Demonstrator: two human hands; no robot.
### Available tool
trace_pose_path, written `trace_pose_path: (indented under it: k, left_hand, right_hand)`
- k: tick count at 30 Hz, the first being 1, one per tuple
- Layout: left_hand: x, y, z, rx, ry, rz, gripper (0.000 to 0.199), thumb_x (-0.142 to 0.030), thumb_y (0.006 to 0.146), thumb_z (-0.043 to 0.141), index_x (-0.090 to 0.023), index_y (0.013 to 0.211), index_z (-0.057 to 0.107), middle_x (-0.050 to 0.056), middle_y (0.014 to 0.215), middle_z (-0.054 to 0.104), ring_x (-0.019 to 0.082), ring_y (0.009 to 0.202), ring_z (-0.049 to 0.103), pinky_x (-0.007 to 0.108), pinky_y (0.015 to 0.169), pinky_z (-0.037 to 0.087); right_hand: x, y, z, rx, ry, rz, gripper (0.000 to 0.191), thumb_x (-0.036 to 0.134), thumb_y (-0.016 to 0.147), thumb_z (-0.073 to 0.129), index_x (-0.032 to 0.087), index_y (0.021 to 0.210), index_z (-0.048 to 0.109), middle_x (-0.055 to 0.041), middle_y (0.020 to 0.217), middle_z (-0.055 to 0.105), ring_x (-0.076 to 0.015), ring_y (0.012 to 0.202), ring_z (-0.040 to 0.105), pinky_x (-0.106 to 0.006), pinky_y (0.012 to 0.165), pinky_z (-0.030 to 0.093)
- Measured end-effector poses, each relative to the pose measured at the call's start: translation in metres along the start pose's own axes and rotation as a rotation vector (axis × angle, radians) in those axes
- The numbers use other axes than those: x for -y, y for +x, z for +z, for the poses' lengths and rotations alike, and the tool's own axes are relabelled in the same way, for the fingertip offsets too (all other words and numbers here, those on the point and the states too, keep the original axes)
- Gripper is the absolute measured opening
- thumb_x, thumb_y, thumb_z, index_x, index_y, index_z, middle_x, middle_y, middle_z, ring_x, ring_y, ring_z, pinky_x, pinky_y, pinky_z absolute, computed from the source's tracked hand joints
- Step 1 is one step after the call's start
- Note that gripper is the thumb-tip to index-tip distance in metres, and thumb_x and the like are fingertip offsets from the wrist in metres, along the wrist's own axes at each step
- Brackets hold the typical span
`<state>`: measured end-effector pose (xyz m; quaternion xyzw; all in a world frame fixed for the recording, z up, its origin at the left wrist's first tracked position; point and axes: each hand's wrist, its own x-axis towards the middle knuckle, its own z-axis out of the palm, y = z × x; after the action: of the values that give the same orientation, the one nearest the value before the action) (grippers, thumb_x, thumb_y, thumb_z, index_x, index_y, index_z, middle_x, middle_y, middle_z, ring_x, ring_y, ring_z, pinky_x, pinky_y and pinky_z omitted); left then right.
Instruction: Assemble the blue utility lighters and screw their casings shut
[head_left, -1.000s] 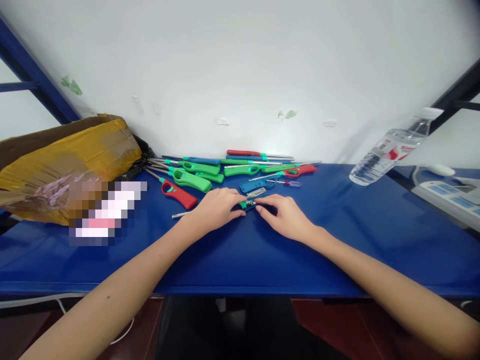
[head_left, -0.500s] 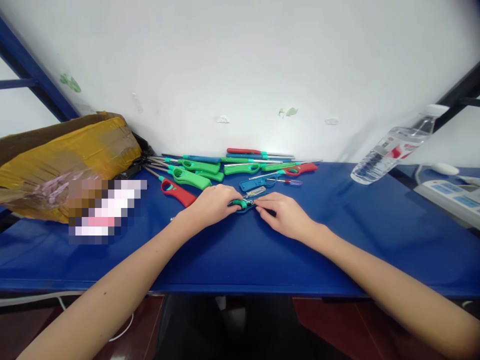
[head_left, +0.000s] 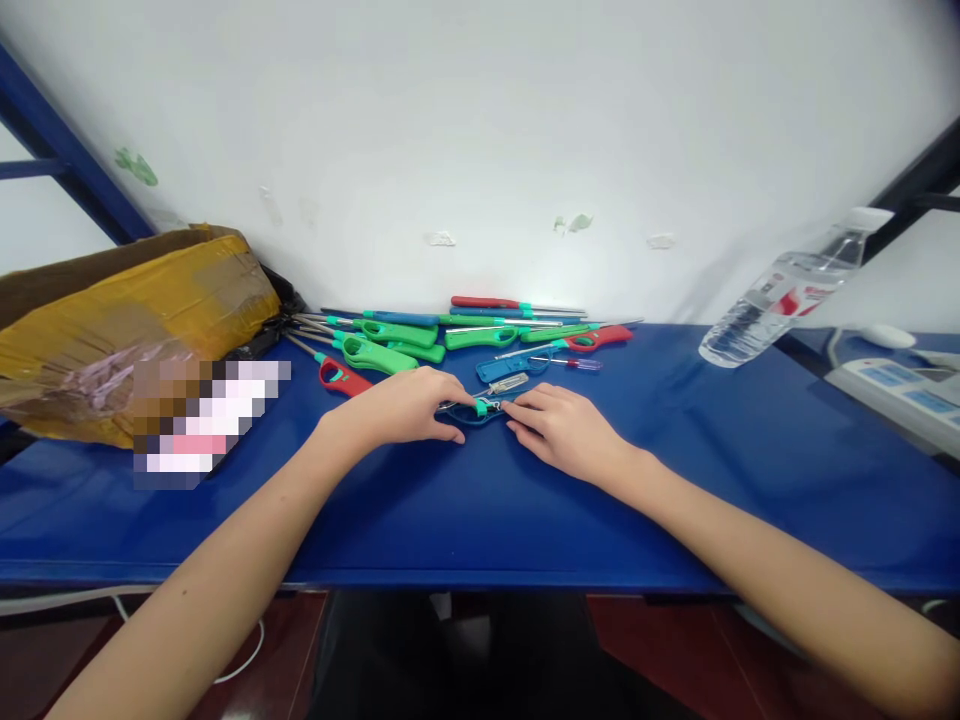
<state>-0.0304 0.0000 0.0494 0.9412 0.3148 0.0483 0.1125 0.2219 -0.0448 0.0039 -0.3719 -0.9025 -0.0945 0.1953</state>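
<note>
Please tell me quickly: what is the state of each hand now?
Left hand: open, thumb and forefinger apart, forefinger at the teal piece.
Right hand: fingers bent at the blue lighter part; whether they grip it cannot be told.

The one view came from a camera worn on the person's head, above the near side of the bench (head_left: 510, 530). It faced forward and steeply enough down to cover the bench from front edge to back, the white wall (head_left: 450, 120) beyond the bench, and some dark red floor (head_left: 667, 640) below its front edge. It sat at arm's reach from the left hand (head_left: 416, 408) and right hand (head_left: 570, 428) over the bench's middle, and spanned widely toward blue posts (head_left: 79, 150) flanking the bench.
</note>
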Motion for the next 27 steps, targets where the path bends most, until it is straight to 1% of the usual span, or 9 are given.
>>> trace_pose_path:
  k: [3,7,10,12,15,17,19,23,27]
  left_hand:
    - [-0.0013,0.0024,0.0026,-0.007,0.024,-0.03,0.033,-0.028,0.083,0.072,-0.022,0.115,0.072,0.006,0.115,0.072,0.022,0.102,0.067,0.029,0.088,0.05]
    - [-0.0035,0.0048,0.0049,-0.032,0.024,-0.044,0.025,-0.022,0.085,0.069,-0.022,0.11,0.074,0.005,0.112,0.073,0.021,0.099,0.067,0.027,0.086,0.05]
    - [-0.0047,0.0051,0.005,-0.036,0.024,-0.055,0.024,-0.021,0.085,0.07,-0.022,0.108,0.074,0.005,0.111,0.073,0.021,0.099,0.068,0.027,0.085,0.05]
    - [-0.0052,0.0047,0.0049,-0.044,0.03,-0.07,0.025,-0.021,0.084,0.071,-0.022,0.109,0.073,0.005,0.109,0.073,0.021,0.097,0.068,0.027,0.082,0.049]
    - [-0.005,0.0038,0.0051,-0.058,0.024,-0.092,0.036,-0.024,0.083,0.072,-0.024,0.119,0.068,0.004,0.109,0.073,0.021,0.095,0.068,0.027,0.079,0.049]
    - [-0.0044,0.0032,0.0056,-0.059,0.017,-0.084,0.043,-0.024,0.084,0.072,-0.025,0.126,0.064,0.003,0.113,0.072,0.021,0.097,0.067,0.027,0.08,0.048]
    - [-0.0035,0.0028,0.0063,-0.049,0.024,-0.064,0.044,-0.023,0.085,0.07,-0.027,0.129,0.063,0.004,0.116,0.071,0.021,0.1,0.066,0.027,0.083,0.048]
    - [-0.0014,0.0029,0.0074,-0.018,0.06,-0.03,0.036,-0.023,0.088,0.067,-0.027,0.123,0.068,0.005,0.113,0.07,0.02,0.098,0.066,0.025,0.082,0.048]
    - [-0.0014,0.0041,0.0074,-0.01,0.069,-0.025,0.029,-0.022,0.088,0.067,-0.025,0.116,0.072,0.005,0.113,0.069,0.02,0.096,0.066,0.025,0.08,0.048]
  right_hand:
    - [-0.0009,0.0,-0.0004,-0.007,0.012,0.001,0.027,0.024,0.095,0.052,0.017,0.112,0.072,-0.0121,0.101,0.074,-0.0264,0.089,0.068,-0.042,0.08,0.056]
    - [-0.0031,-0.0002,0.0009,-0.028,0.04,-0.002,0.029,0.025,0.095,0.053,0.018,0.118,0.07,-0.0111,0.105,0.074,-0.0263,0.093,0.068,-0.042,0.083,0.057]
    - [-0.0044,-0.0006,0.0027,-0.042,0.082,-0.039,0.027,0.023,0.095,0.053,0.017,0.114,0.072,-0.0106,0.105,0.074,-0.025,0.092,0.067,-0.041,0.083,0.057]
    - [-0.0044,-0.0009,0.0035,-0.044,0.103,-0.05,0.027,0.023,0.096,0.052,0.016,0.111,0.073,-0.0107,0.105,0.074,-0.0249,0.092,0.066,-0.041,0.082,0.058]
    - [-0.0038,-0.0011,0.0037,-0.035,0.131,-0.031,0.027,0.024,0.096,0.052,0.017,0.112,0.073,-0.0105,0.105,0.073,-0.0251,0.094,0.066,-0.041,0.083,0.058]
    - [-0.0035,-0.0009,0.0035,-0.034,0.157,-0.013,0.027,0.025,0.096,0.052,0.019,0.112,0.073,-0.0102,0.105,0.072,-0.025,0.096,0.065,-0.041,0.084,0.058]
    - [-0.0036,-0.0005,0.0029,-0.043,0.18,0.001,0.027,0.026,0.096,0.053,0.019,0.112,0.073,-0.0102,0.106,0.071,-0.0247,0.098,0.064,-0.041,0.086,0.057]
    - [-0.0036,0.0008,0.0012,-0.06,0.202,0.01,0.027,0.026,0.096,0.053,0.019,0.111,0.074,-0.0102,0.105,0.071,-0.0246,0.1,0.062,-0.041,0.089,0.056]
    - [-0.0023,0.0017,0.0006,-0.07,0.197,0.005,0.026,0.027,0.096,0.054,0.018,0.111,0.073,-0.0098,0.103,0.071,-0.0255,0.101,0.06,-0.043,0.09,0.055]
